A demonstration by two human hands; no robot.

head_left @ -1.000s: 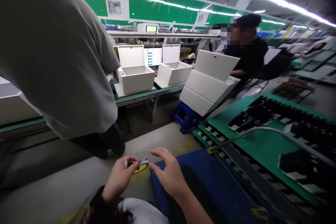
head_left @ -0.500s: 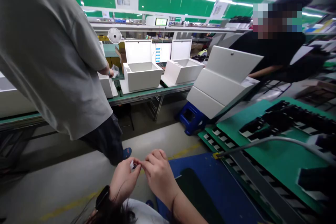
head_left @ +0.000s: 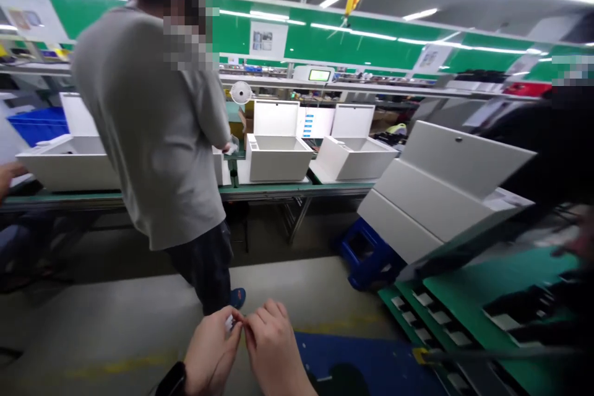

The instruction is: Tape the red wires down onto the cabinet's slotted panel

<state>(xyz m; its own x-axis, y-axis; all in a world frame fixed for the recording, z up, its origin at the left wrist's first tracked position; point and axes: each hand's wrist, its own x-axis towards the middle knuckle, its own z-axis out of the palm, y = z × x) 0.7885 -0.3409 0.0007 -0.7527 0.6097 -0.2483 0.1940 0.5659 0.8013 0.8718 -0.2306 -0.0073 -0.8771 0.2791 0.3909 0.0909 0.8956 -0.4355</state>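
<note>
Head view, lower edge: I am logging the left hand [head_left: 211, 351] and the right hand [head_left: 275, 349] as working close together, their fingers curled and their fingertips pinching a small white piece [head_left: 229, 322] from either side. The piece is sitting between the two sets of fingertips, mostly hidden by them, and it is too small for me to tell what it is. A black watch strap [head_left: 172, 380] is wrapping the left wrist.

Surroundings: the hands are hovering over a grey surface [head_left: 116, 334] marked with a faded yellow line [head_left: 120, 365], and a blue mat [head_left: 366, 364] is lying just to the right of the right hand. Farther right, a green tray [head_left: 520, 272] is carrying black parts [head_left: 520, 306], blurred at the frame edge.

Ahead, a co-worker in a grey T-shirt [head_left: 158, 130] is standing with their back to me, beside a long bench with a green edge [head_left: 264, 190]. Two open white boxes [head_left: 277, 159] [head_left: 352, 159] are sitting on that bench, their lids raised. A large white tilted case [head_left: 440, 189] is resting on a blue stool [head_left: 366, 253]. Another person's hand [head_left: 7, 174] is showing at the left edge of the view.
</note>
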